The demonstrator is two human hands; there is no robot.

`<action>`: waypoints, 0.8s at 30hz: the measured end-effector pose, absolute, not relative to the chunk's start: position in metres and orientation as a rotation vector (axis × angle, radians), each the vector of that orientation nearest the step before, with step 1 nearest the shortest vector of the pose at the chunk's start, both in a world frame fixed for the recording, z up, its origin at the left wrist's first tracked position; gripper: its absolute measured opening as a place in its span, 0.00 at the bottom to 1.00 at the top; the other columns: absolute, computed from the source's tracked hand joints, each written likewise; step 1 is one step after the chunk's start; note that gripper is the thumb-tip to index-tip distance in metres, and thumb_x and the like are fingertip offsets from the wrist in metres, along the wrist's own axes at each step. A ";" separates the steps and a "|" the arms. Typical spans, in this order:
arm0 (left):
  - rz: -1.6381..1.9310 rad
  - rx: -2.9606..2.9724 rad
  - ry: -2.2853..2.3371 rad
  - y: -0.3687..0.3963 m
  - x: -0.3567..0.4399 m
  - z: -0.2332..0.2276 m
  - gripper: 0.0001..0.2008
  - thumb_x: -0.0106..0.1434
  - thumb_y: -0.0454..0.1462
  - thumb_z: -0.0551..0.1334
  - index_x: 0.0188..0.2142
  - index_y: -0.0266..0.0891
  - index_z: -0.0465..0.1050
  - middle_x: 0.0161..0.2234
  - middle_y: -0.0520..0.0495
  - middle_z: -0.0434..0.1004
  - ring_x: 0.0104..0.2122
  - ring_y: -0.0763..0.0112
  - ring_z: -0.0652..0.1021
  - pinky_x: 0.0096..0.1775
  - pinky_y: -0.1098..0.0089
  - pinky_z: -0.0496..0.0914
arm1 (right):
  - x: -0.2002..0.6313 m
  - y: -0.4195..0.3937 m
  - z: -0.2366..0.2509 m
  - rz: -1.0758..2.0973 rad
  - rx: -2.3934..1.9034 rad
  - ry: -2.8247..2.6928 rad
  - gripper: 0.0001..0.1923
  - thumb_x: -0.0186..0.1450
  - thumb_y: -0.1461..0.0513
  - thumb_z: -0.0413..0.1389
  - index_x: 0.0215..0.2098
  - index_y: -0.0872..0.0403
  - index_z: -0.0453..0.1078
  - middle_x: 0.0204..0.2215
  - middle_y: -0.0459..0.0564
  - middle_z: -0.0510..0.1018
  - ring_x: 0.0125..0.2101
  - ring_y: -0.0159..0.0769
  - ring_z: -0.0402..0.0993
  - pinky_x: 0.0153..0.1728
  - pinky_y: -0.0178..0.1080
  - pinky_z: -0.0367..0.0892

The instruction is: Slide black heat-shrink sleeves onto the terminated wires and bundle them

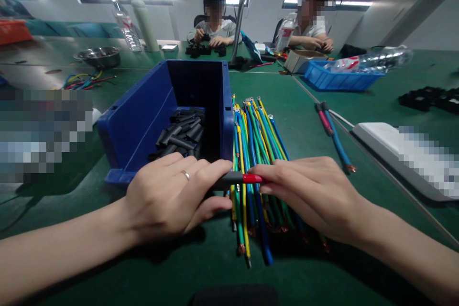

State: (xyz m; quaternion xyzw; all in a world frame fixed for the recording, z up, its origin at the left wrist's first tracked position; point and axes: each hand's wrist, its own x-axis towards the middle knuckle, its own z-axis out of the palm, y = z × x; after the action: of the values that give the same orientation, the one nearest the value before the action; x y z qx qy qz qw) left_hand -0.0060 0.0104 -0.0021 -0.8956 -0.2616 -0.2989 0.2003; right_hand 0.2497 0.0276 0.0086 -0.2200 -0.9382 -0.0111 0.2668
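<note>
We hold a red wire [252,178] crosswise near the desk's front edge: right hand [315,196] pinches its red end, left hand [172,196] pinches the black sleeve [225,180].

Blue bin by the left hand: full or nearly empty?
Partly filled: the blue bin holds black tubing pieces only across its floor, walls mostly bare.

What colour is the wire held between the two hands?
Red wire, its left end inside a black sleeve; seen in the head view.

A green counter [304,119] carries a blue bin [143,119] at centre, a bundle of coloured wires [256,138] beside it, a blue tray [337,79] upper right, and a steel bowl [97,56] upper left.
</note>
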 end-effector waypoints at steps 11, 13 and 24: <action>-0.999 -2.504 -0.849 0.005 -0.006 -0.003 0.11 0.72 0.37 0.54 0.46 0.29 0.66 0.29 0.45 0.78 0.21 0.70 0.74 0.25 0.69 0.65 | 0.262 0.036 0.016 -0.090 -0.589 -2.543 0.08 0.73 0.63 0.48 0.43 0.57 0.68 0.26 0.44 0.76 0.23 0.29 0.72 0.23 0.34 0.60; -0.998 -2.509 -0.842 0.006 -0.006 -0.002 0.10 0.72 0.37 0.54 0.45 0.30 0.67 0.29 0.46 0.78 0.22 0.69 0.75 0.26 0.69 0.66 | 0.262 0.037 0.016 -0.093 -0.581 -2.545 0.09 0.73 0.63 0.48 0.43 0.57 0.68 0.26 0.44 0.76 0.22 0.29 0.72 0.23 0.34 0.59; -0.896 -2.495 -0.738 0.011 -0.007 -0.003 0.10 0.74 0.38 0.52 0.43 0.33 0.66 0.27 0.48 0.79 0.23 0.69 0.77 0.26 0.68 0.66 | 0.261 0.035 0.014 -0.028 -0.539 -2.563 0.09 0.73 0.63 0.48 0.42 0.58 0.69 0.26 0.46 0.78 0.22 0.28 0.72 0.24 0.34 0.59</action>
State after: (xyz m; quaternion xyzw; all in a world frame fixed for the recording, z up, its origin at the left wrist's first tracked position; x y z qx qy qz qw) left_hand -0.0069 0.0115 -0.0027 -0.8895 -0.2630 -0.3193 0.1940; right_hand 0.2607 0.0347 0.0139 -0.1989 -0.9453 -0.0102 0.2584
